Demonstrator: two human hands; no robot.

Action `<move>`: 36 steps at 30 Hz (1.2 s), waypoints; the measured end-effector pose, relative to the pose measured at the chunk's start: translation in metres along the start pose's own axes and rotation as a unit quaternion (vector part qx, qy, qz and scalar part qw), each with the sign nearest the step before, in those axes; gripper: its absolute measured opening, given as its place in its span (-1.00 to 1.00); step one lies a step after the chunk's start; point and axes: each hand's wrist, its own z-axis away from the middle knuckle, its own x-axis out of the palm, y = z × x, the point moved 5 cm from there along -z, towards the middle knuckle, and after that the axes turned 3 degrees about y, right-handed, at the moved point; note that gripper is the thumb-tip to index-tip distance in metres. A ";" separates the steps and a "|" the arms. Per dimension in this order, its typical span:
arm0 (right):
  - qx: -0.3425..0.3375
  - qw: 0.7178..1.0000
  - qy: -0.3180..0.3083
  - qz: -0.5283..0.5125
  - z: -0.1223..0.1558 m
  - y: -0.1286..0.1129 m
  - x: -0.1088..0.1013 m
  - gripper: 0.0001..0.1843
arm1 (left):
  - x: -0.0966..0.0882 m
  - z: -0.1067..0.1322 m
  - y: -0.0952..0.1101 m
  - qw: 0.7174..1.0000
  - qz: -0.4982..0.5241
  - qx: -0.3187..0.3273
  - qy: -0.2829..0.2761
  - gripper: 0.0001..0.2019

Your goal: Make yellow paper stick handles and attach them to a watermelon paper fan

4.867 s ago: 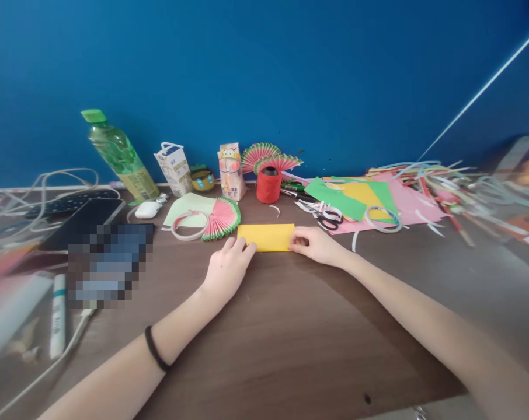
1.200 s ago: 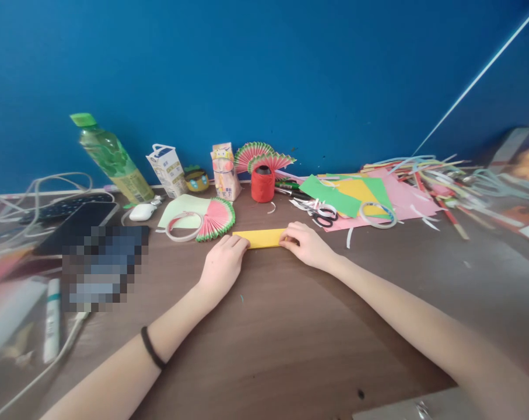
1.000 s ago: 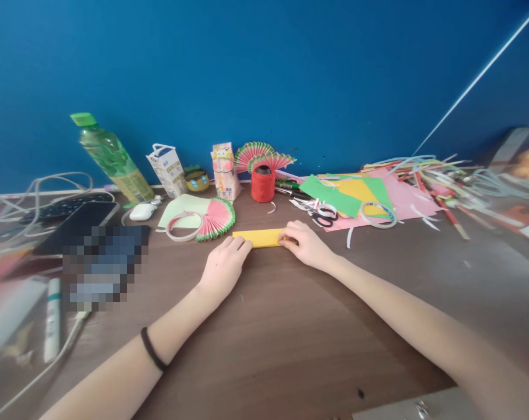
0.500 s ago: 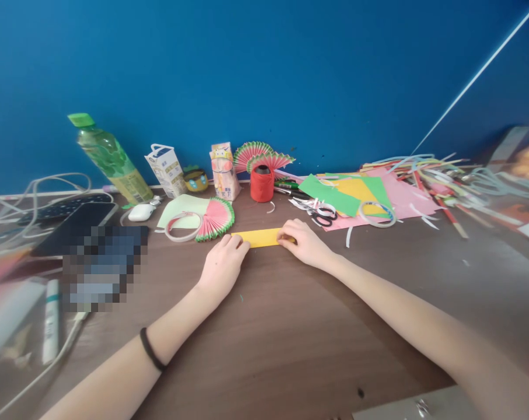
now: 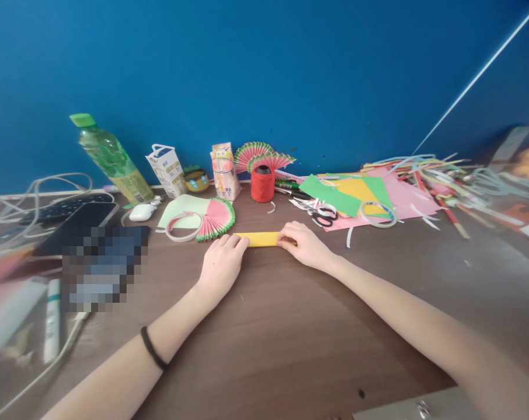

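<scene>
- Well, a green-capped bottle (image 5: 115, 160) stood at the upper left of the frame.
- The left hand (image 5: 222, 263) rested on the left end of the yellow paper (image 5: 263, 239) — whether it pinched, I couldn't make out.
- That paper lay mid-frame, between both hands.
- Right of centre, the right hand (image 5: 307, 245) was clamped on its other end.

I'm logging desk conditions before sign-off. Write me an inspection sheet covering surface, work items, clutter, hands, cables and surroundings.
Surface: brown wood-grained tabletop, with a dark spot near the front edge.
Work items: yellow paper, a narrow strip lying crosswise between the hands.
Clutter: green bottle, white carton, scissors with white scraps around them, and coloured sheets overlapping on the right.
Hands: left hand on the strip's left end; right hand pinching its right end.
Cables: white cable running to the device with a pixelated screen.
Surroundings: blue wall behind; no other person seen.
</scene>
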 end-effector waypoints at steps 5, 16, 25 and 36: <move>0.038 0.999 -0.005 -0.006 -0.001 0.002 0.000 -0.92 | 0.000 0.000 0.000 1.000 0.002 0.001 0.018 -0.83; 0.030 0.998 0.012 -0.055 -0.001 0.005 -0.002 -0.91 | -0.001 0.000 -0.001 1.000 0.023 -0.013 -0.008 -0.79; 0.053 0.997 0.015 -0.053 -0.002 0.006 -0.003 -0.89 | 0.000 -0.002 -0.006 0.998 0.038 -0.040 -0.006 -0.82; 0.085 0.995 0.017 -0.049 -0.005 0.005 -0.003 -0.84 | 0.005 -0.003 -0.009 0.993 0.086 -0.068 -0.031 -0.81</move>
